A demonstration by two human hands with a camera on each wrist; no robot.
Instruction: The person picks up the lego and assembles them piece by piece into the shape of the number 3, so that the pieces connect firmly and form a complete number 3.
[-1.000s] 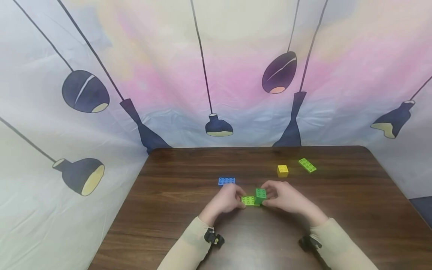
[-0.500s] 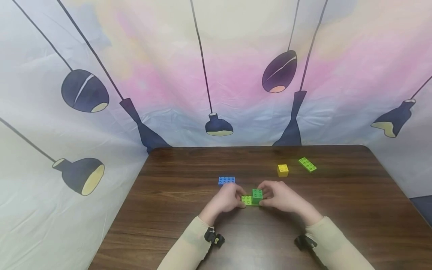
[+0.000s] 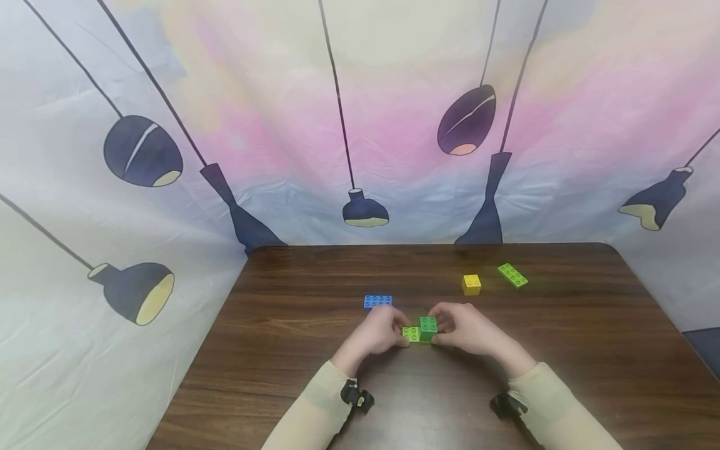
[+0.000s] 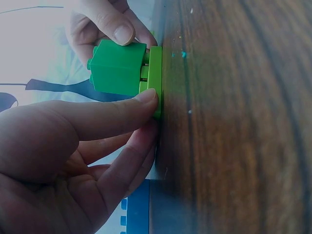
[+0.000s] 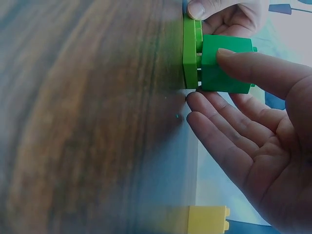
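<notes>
A flat lime-green building brick point(image 3: 410, 334) lies on the table, its left end pinched between the thumb and fingers of my left hand point(image 3: 375, 331). On its right part sits a taller dark green two-by-two brick point(image 3: 428, 326). My right hand point(image 3: 467, 328) holds this green brick, thumb point(image 5: 239, 63) against its side. In both wrist views, a narrow gap with studs shows between the green brick point(image 4: 118, 68) and the lime plate point(image 4: 155, 73). A blue flat brick point(image 3: 378, 301) lies just behind my left hand.
Behind my right hand stands a yellow two-by-two brick point(image 3: 471, 285). Farther right and back lies a second lime-green flat brick point(image 3: 512, 275). The dark wooden table point(image 3: 315, 275) ends at a hanging cloth point(image 3: 410, 212) printed with lamps.
The green brick and my right hand have shifted a little left over the lime plate, mostly in the first half second. My left hand has stayed in place.
</notes>
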